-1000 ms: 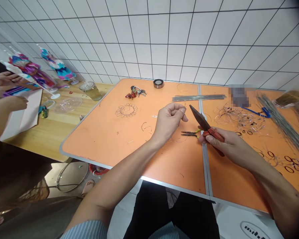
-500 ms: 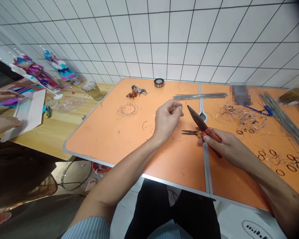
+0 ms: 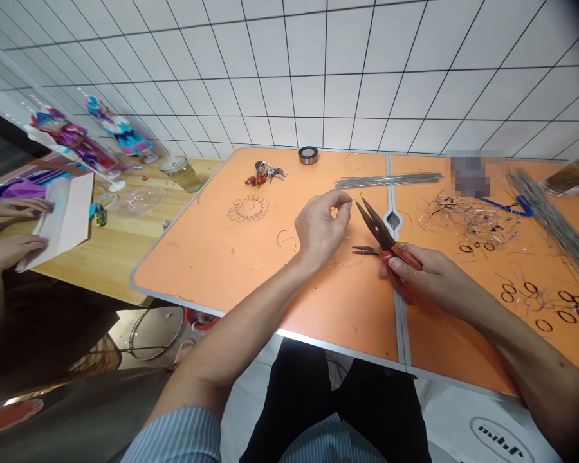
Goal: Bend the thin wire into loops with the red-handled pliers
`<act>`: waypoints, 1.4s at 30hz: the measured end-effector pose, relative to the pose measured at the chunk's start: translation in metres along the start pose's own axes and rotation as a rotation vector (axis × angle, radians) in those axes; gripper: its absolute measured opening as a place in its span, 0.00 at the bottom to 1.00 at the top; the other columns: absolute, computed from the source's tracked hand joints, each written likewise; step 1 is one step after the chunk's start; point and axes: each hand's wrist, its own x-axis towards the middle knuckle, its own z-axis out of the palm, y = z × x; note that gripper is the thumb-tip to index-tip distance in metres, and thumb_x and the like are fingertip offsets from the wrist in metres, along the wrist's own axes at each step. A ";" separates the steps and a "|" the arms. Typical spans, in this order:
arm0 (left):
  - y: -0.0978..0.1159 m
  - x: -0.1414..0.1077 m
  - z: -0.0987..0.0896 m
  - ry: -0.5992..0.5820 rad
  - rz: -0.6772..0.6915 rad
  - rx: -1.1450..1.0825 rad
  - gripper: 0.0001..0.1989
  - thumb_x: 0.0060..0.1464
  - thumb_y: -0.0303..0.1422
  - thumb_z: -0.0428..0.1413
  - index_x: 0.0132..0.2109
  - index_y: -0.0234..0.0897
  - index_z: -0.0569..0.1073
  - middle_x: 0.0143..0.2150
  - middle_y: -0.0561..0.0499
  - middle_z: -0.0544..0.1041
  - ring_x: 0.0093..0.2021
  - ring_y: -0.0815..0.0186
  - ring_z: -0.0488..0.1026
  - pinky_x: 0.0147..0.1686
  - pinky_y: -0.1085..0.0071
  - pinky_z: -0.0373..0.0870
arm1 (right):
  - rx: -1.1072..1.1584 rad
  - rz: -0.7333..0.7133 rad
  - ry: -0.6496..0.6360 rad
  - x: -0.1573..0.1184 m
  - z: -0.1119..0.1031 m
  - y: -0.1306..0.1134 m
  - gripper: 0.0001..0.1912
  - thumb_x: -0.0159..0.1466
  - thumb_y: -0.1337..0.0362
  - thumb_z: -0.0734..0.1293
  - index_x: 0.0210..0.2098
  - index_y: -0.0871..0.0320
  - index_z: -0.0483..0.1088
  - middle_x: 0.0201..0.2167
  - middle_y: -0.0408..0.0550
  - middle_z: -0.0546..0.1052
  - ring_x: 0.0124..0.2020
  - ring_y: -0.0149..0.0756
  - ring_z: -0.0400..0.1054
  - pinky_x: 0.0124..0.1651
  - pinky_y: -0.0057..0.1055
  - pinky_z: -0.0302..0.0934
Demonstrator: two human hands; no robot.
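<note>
Red-handled pliers (image 3: pixel 387 243) are held in my right hand (image 3: pixel 417 273), their jaws slightly parted and pointing up and left. My left hand (image 3: pixel 321 228) is closed in a pinch just left of the jaw tips, over the orange table (image 3: pixel 212 263); what it pinches is too small to make out. A smaller pair of dark-tipped pliers (image 3: pixel 364 250) lies on the table, partly behind the red-handled ones. Left of my left hand lies a flower-like wire ring (image 3: pixel 248 208), with thin curved wire pieces (image 3: pixel 285 240) nearer to the hand.
Keys (image 3: pixel 265 173) and a tape roll (image 3: pixel 308 155) lie at the back. Straight wires (image 3: pixel 388 180), tangled wire (image 3: pixel 468 218) and dark rings (image 3: pixel 544 325) are on the right. At the left, another person's hands (image 3: pixel 17 247) hold a white sheet (image 3: pixel 67 215) beside a jar (image 3: pixel 181 173).
The jaws of the red-handled pliers have opened slightly, and the pliers have shifted a little left. The other person's hands have moved on the white sheet.
</note>
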 end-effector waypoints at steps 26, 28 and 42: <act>-0.004 -0.006 0.004 0.086 0.213 0.259 0.09 0.68 0.25 0.60 0.42 0.45 0.82 0.39 0.53 0.88 0.40 0.60 0.78 0.37 0.63 0.62 | -0.039 0.064 0.044 0.000 0.001 0.001 0.30 0.76 0.31 0.64 0.42 0.53 0.71 0.22 0.40 0.68 0.20 0.34 0.61 0.25 0.35 0.55; -0.003 -0.007 0.003 0.071 0.197 0.219 0.09 0.67 0.25 0.59 0.41 0.45 0.82 0.39 0.53 0.87 0.39 0.60 0.78 0.37 0.63 0.61 | -0.083 0.040 0.071 0.000 0.001 0.000 0.28 0.77 0.33 0.63 0.43 0.53 0.72 0.24 0.42 0.70 0.22 0.36 0.62 0.27 0.36 0.56; 0.008 0.005 -0.007 -0.333 -0.281 -0.529 0.08 0.68 0.30 0.59 0.40 0.37 0.82 0.31 0.50 0.86 0.24 0.70 0.70 0.28 0.71 0.66 | -0.423 0.011 0.209 0.002 0.000 -0.001 0.16 0.77 0.46 0.61 0.42 0.49 0.70 0.34 0.47 0.82 0.34 0.46 0.74 0.39 0.40 0.61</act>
